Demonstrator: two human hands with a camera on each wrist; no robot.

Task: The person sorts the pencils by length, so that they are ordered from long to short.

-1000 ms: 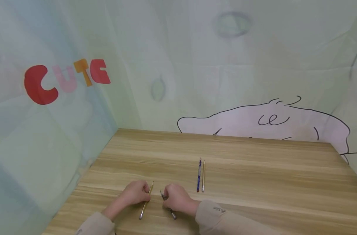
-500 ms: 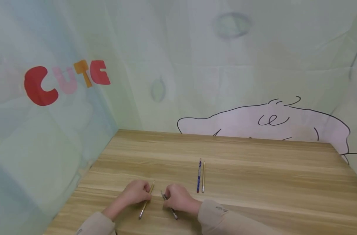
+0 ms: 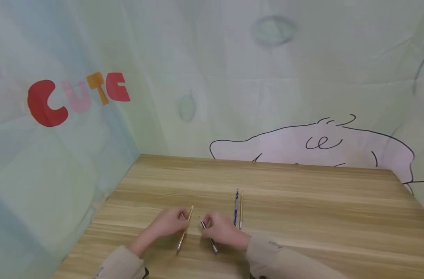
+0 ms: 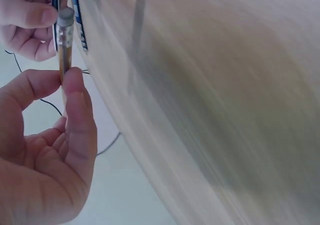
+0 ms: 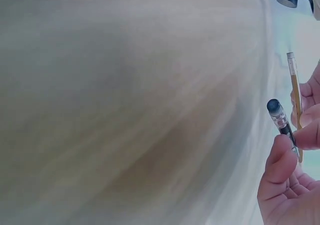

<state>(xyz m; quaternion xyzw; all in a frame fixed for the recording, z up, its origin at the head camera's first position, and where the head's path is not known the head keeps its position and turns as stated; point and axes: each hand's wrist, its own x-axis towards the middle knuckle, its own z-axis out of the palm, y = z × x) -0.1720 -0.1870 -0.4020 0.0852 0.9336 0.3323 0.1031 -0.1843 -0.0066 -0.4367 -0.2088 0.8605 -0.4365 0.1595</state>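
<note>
Between thumb and fingertips, my left hand [image 3: 170, 221] pinches a yellow pencil [image 3: 181, 241], its eraser end pointing toward me. That pencil's grey eraser and silver ferrule [image 4: 65, 30] show large in the left wrist view. Close on its right, my right hand [image 3: 223, 231] pinches a dark pencil [image 3: 212, 245] with a dark eraser [image 5: 273, 105]. The two held pencils tilt toward each other at their far ends, with a small gap between. Farther off lie a blue patterned pencil [image 3: 236, 207] and a natural-wood-coloured pencil [image 3: 241, 213], side by side; my right hand is close to the blue one's near end.
The wood-grain table [image 3: 320, 217] spreads out to the right of the pencils. A printed cloth wall [image 3: 184, 131] stands along its back, and another with CUTE lettering [image 3: 47, 103] along the left.
Both hands have shifted away from me and to the right, carrying their pencils with them. The right hand now overlaps the near end of the blue pencil. The two lying pencils have stayed put.
</note>
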